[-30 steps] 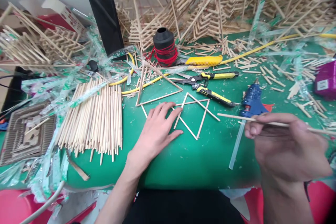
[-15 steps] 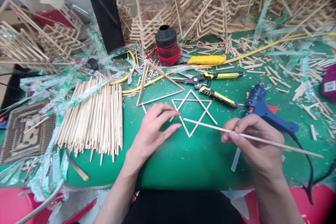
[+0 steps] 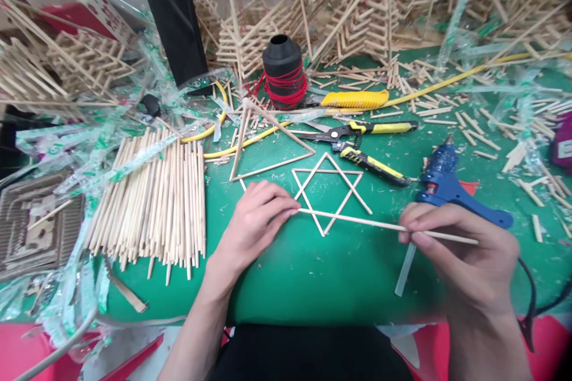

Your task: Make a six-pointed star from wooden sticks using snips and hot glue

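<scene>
A long thin wooden stick (image 3: 357, 219) stretches between my two hands across the lower part of a six-pointed star of sticks (image 3: 328, 171). My left hand (image 3: 259, 217) pinches its left end beside the star. Toward the other end, my right hand (image 3: 465, 250) grips the stick between thumb and fingers, and a short piece sticks out past them. Behind my right hand lies a blue glue gun (image 3: 451, 190) with a clear glue stick (image 3: 406, 271) in its back. A triangle of sticks (image 3: 272, 165) lies up and left of the star.
A pile of wooden sticks (image 3: 152, 202) lies on the left. Yellow-handled cutters (image 3: 375, 164), a yellow utility knife (image 3: 355, 99) and a black spool with red string (image 3: 283, 74) lie behind the star. A black phone (image 3: 176, 30) and stacked stick structures (image 3: 361, 24) stand at the back.
My left hand has closed on the stick's left end, which has moved left over the star. My right hand has shifted right along the stick, nearer its right end.
</scene>
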`<state>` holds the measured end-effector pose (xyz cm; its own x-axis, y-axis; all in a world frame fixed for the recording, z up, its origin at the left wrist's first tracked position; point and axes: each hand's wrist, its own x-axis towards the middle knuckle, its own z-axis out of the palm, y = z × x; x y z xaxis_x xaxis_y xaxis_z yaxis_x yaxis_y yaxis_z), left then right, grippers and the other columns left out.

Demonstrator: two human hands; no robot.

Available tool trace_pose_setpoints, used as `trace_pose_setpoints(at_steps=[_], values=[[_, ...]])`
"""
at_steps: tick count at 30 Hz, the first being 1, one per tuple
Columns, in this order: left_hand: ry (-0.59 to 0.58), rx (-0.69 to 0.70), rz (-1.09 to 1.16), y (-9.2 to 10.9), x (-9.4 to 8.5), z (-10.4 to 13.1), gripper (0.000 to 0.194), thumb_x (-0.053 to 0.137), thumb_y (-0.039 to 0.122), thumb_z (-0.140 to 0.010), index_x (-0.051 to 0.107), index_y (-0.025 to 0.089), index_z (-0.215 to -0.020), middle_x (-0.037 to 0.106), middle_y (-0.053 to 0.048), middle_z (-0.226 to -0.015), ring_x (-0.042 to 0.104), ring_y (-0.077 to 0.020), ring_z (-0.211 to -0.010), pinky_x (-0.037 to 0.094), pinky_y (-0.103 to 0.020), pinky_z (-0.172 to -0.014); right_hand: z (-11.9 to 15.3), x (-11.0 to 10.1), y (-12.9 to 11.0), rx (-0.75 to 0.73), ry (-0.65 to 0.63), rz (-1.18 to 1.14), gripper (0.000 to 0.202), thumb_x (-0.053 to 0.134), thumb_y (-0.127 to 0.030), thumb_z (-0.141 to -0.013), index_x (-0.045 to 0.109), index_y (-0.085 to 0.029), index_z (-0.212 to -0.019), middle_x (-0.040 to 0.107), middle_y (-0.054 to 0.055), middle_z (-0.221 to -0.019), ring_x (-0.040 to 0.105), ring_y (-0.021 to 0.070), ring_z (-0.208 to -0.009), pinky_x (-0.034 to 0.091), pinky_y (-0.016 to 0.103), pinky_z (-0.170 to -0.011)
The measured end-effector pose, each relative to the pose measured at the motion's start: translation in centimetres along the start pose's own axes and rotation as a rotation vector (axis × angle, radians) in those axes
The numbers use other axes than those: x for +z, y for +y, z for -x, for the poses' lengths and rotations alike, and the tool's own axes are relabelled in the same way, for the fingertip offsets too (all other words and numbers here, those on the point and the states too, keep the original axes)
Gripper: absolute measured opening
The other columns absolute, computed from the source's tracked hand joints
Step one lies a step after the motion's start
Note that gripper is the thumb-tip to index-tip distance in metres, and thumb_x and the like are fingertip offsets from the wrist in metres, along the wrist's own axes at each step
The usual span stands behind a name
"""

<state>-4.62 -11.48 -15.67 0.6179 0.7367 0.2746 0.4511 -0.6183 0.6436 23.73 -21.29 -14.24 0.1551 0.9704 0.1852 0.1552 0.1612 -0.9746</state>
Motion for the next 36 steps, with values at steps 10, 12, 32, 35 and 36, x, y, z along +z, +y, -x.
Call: trace_pose_setpoints(at_steps=[10, 12, 32, 35, 36], values=[[0.038, 0.065, -0.138, 0.4, 0.5, 0.1, 0.009, 0.062, 0.019, -0.1, 0.071, 0.019, -0.099, 0.072, -0.004, -0.091, 0.063, -0.0158, -0.082, 0.044, -0.032, -0.077, -0.1, -2.1, -0.1, -0.204, -0.227, 0.701, 0.013, 0.072, -0.025, -0.09, 0.071, -0.025, -0.103, 0.076, 0.001, -0.089, 0.071, 0.0165, -0.074, 0.056, 0.031, -0.069], [0.05, 0.087, -0.148, 0.5, 0.6, 0.1, 0.007, 0.063, 0.018, -0.1, 0.07, 0.019, -0.099, 0.072, -0.004, -0.091, 0.062, -0.0157, -0.08, 0.043, -0.032, -0.075, -0.1, -1.2, 0.1, -0.231, -0.293, 0.7, 0.013, 0.07, -0.02, -0.092, 0.069, -0.024, -0.104, 0.074, 0.002, -0.089, 0.069, 0.0156, -0.076, 0.054, 0.03, -0.07], [-0.152, -0.053, -0.293, 0.6, 1.7, -1.7, 0.053, 0.04, 0.006, -0.099, 0.04, 0.014, -0.151, 0.058, -0.016, -0.147, 0.05, -0.0309, -0.14, 0.045, -0.052, -0.115, 1.6, 2.3, -0.7, 0.123, -0.005, 0.785, 0.02, 0.059, -0.038, -0.099, 0.072, -0.023, -0.096, 0.065, -0.004, -0.06, 0.057, 0.0092, -0.046, 0.043, 0.022, -0.045], [-0.133, -0.056, -0.351, 1.0, 1.6, -2.0, 0.047, 0.041, 0.009, -0.1, 0.045, 0.011, -0.146, 0.067, -0.016, -0.129, 0.059, -0.0309, -0.122, 0.05, -0.05, -0.103, 2.0, 3.1, -1.0, 0.255, -0.026, 0.771, 0.028, 0.055, -0.045, -0.1, 0.072, -0.022, -0.101, 0.067, -0.003, -0.061, 0.06, 0.0109, -0.047, 0.044, 0.023, -0.044], [-0.125, -0.051, -0.361, 1.2, 1.5, -1.9, 0.045, 0.04, 0.009, -0.099, 0.047, 0.011, -0.144, 0.069, -0.015, -0.122, 0.061, -0.03, -0.115, 0.052, -0.049, -0.099, 2.0, 3.3, -1.1, 0.286, -0.032, 0.771, 0.032, 0.054, -0.047, -0.1, 0.072, -0.021, -0.104, 0.066, -0.003, -0.062, 0.059, 0.0112, -0.046, 0.045, 0.024, -0.044]])
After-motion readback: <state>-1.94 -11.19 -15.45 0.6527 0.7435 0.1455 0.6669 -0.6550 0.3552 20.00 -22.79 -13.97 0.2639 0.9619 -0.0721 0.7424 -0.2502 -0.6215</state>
